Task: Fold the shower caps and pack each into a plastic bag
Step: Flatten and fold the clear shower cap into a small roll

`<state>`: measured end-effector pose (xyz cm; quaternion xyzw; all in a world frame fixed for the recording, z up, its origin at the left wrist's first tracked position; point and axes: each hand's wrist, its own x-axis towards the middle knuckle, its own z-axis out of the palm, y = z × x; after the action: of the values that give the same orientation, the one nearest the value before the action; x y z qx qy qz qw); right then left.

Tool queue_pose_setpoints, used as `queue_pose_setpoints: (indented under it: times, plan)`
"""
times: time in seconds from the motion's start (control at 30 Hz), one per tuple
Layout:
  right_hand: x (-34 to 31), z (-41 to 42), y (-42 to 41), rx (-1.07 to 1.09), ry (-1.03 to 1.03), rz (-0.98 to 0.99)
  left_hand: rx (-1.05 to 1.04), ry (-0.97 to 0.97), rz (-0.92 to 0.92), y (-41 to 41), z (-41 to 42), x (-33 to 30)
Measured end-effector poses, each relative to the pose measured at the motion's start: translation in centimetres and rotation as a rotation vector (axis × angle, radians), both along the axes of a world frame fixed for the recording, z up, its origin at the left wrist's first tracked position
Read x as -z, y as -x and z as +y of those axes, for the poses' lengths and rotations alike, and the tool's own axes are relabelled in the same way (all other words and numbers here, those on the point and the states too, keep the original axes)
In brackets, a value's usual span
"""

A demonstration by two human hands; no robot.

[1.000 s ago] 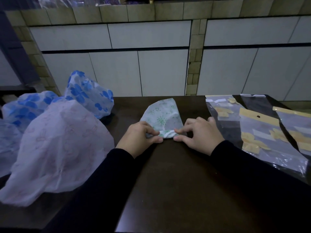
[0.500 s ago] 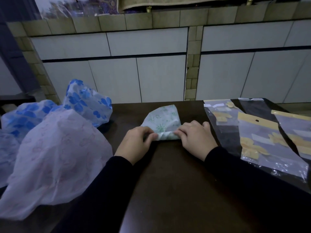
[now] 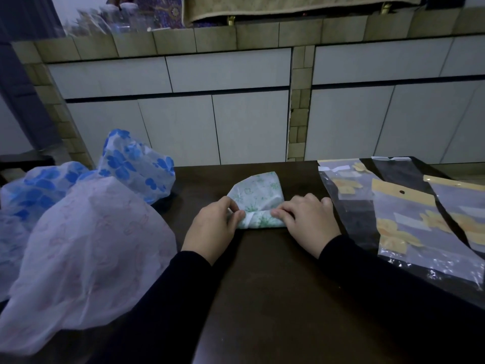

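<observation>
A white shower cap with green flower print point(image 3: 256, 195) lies on the dark table point(image 3: 275, 298), its near end rolled up into a thick fold. My left hand point(image 3: 212, 224) pinches the left end of that roll between thumb and fingers. My right hand point(image 3: 307, 219) grips the right end with curled fingers. Several clear plastic bags with yellow header strips point(image 3: 404, 222) lie spread out to the right of my right hand.
A pile of loose caps fills the left: a pale pink-printed one point(image 3: 89, 253) in front and blue-flowered ones point(image 3: 133, 164) behind. White tiled cabinet fronts point(image 3: 236, 127) stand just past the table's far edge.
Both hands have rolled the cap's near edge farther away from me, so the roll is thicker and less flat cap shows. The camera has tilted up slightly.
</observation>
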<state>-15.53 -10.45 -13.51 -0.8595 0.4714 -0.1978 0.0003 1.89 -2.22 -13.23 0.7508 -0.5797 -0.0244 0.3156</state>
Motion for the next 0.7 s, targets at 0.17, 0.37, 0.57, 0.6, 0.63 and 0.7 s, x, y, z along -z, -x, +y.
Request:
queue_pose_setpoints:
  times: [0.17,0.37,0.57,0.6,0.63,0.7]
  plan:
    - [-0.1,0.5,0.2,-0.091,0.11,-0.043,0.015,0.031,-0.108,-0.3,-0.3,0.4]
    - [-0.4,1.2,0.5,-0.135,0.099,0.018,0.098,0.222,-0.299,-0.2,-0.8,0.6]
    - [-0.6,1.5,0.6,-0.068,0.05,0.178,0.132,0.046,-0.114,-0.5,-0.7,0.8]
    - [-0.5,1.5,0.7,-0.059,0.045,0.194,0.128,0.005,-0.115,-0.6,-0.7,0.9]
    - [-0.4,1.5,0.8,-0.051,0.043,0.216,0.125,-0.03,-0.118,-0.7,-0.7,0.9]
    - [-0.4,1.4,0.9,-0.031,0.045,0.261,0.124,-0.074,-0.115,-1.0,-0.7,0.9]
